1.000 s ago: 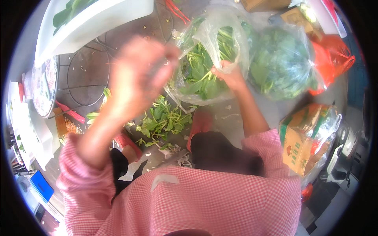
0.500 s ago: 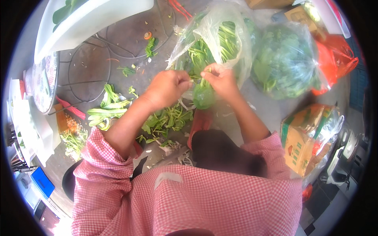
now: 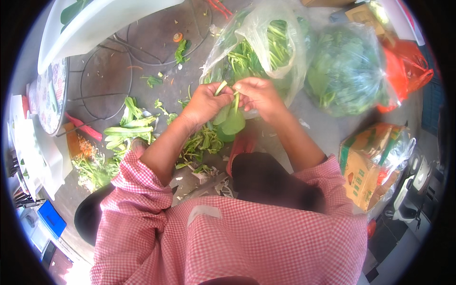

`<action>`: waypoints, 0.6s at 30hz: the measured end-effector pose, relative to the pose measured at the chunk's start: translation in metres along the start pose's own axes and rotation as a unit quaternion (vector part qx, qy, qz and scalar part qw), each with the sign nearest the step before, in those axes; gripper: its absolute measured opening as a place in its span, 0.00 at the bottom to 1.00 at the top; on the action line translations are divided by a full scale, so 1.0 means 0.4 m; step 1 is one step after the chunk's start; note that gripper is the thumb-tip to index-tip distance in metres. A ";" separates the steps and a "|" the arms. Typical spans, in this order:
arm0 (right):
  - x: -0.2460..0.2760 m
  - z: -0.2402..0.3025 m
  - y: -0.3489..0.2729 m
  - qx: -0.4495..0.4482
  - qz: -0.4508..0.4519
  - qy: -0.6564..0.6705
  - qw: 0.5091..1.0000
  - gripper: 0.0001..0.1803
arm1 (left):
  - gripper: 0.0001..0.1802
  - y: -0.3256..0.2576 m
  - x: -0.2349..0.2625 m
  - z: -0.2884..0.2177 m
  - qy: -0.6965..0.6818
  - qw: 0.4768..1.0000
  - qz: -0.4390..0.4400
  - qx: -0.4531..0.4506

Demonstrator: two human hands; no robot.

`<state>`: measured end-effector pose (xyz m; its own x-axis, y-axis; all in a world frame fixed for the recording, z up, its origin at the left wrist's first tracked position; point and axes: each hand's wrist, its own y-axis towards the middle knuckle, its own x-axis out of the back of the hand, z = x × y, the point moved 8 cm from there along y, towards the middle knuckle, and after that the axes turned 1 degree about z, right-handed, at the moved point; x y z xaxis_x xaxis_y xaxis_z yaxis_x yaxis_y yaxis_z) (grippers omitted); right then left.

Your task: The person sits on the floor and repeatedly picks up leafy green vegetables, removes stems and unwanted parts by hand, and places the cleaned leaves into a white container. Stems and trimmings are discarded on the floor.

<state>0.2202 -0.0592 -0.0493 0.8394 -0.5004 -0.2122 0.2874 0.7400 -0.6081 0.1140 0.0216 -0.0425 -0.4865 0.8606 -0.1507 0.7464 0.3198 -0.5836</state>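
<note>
Both hands meet in front of an open clear plastic bag [image 3: 254,35] full of green stalks. My left hand [image 3: 209,102] is closed round a leafy green stem, whose pale cut end pokes up above the fingers. In a pinch, my right hand [image 3: 260,97] holds the upper stalk of a leafy green [image 3: 233,122], its broad round leaf hanging below the fingers. More leaf shows under my left hand; which stalk it belongs to is partly hidden. Beneath the hands lies a heap of loose leaves [image 3: 202,145] on the floor.
A tied bag of greens [image 3: 344,71] sits at the right, beside a red plastic bag [image 3: 408,66]. An open cardboard box [image 3: 368,166] stands nearer. Pale leaf stalks [image 3: 126,133] and scraps lie left, near a wire rack [image 3: 104,85]. A white tub [image 3: 95,28] hangs over the far left.
My hands have come together and a little left. The left hand now has a stem with its pale end showing, and the hanging leaf has shifted left with the right hand.
</note>
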 end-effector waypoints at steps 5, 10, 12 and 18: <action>0.016 0.001 -0.001 -0.001 -0.012 -0.019 1.000 0.11 | 0.10 -0.012 0.003 0.014 -0.041 0.996 0.055 0.052; 0.027 0.016 -0.001 0.023 -0.037 -0.043 0.998 0.09 | 0.09 -0.020 -0.006 -0.001 -0.036 0.996 0.076 0.039; 0.027 0.024 -0.001 0.042 -0.038 -0.070 0.996 0.09 | 0.09 -0.020 -0.004 0.001 -0.037 0.996 0.072 0.040; 0.022 0.037 0.001 0.081 -0.038 -0.112 0.990 0.10 | 0.10 -0.028 0.032 -0.004 -0.009 0.997 0.042 0.065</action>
<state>0.2345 -0.0565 -0.0399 0.8886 -0.4584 0.0150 0.4083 0.7757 -0.4813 0.1003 0.0296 -0.0367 -0.4332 0.8749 -0.2167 0.7205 0.1917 -0.6665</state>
